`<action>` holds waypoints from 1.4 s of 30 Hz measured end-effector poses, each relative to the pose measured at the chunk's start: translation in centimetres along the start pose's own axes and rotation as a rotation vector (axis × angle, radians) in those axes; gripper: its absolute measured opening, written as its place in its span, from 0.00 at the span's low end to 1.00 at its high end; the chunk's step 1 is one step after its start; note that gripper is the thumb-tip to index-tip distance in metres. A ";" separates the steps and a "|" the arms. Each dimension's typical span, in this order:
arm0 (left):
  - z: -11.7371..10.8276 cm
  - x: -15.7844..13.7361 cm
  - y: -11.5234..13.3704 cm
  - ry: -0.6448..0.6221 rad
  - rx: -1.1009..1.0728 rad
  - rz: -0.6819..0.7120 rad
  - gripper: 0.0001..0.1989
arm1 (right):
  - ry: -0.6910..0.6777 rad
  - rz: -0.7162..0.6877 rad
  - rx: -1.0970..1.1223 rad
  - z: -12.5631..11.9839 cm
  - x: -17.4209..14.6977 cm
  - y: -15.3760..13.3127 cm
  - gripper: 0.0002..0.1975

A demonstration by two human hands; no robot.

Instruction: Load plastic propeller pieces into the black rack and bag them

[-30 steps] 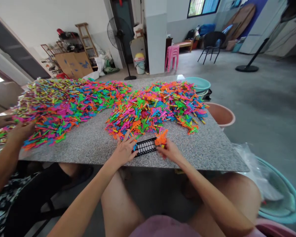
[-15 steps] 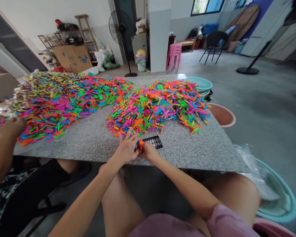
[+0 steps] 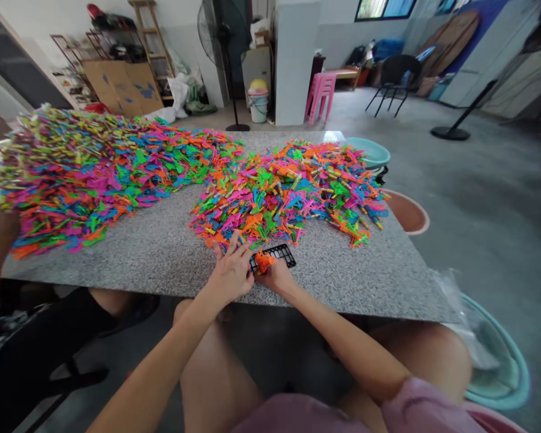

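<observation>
My right hand (image 3: 276, 275) is closed around an orange plastic toy piece (image 3: 264, 261), held over a black slotted tray (image 3: 285, 255). To its left, my left hand (image 3: 229, 269) lies palm down with fingers stretched and spread, at the left end of the tray. A bit of blue shows by its fingertips; whether it is gripped there I cannot tell. Just beyond both hands rises a heap of small bright plastic toy pieces (image 3: 288, 192) in orange, pink, green and blue, some with yellow-banded tubes.
A larger heap of similar pieces (image 3: 112, 168) covers the left of the speckled stone table (image 3: 162, 252). At the far left is another person's hand (image 3: 0, 231). Basins (image 3: 408, 211) stand off the right edge, with a clear plastic bag (image 3: 469, 325) lower down.
The view has shifted slightly. The orange piece now shows more between my hands, over the tray. The other person's hand has moved left, mostly out of view.
</observation>
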State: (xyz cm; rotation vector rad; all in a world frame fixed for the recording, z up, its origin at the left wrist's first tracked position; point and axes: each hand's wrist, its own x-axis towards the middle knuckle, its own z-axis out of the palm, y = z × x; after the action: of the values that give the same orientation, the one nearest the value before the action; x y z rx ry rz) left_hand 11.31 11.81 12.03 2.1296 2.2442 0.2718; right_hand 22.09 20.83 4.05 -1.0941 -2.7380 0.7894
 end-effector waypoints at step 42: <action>-0.1 -0.9 -3.4 -0.007 -0.039 0.286 0.09 | 0.183 -0.357 0.285 -7.4 0.1 13.8 0.11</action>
State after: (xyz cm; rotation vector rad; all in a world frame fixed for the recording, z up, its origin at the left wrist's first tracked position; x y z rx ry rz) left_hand 7.99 10.76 11.53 2.4221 1.9079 0.3126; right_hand 32.51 32.52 3.63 -0.5698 -2.4659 0.9302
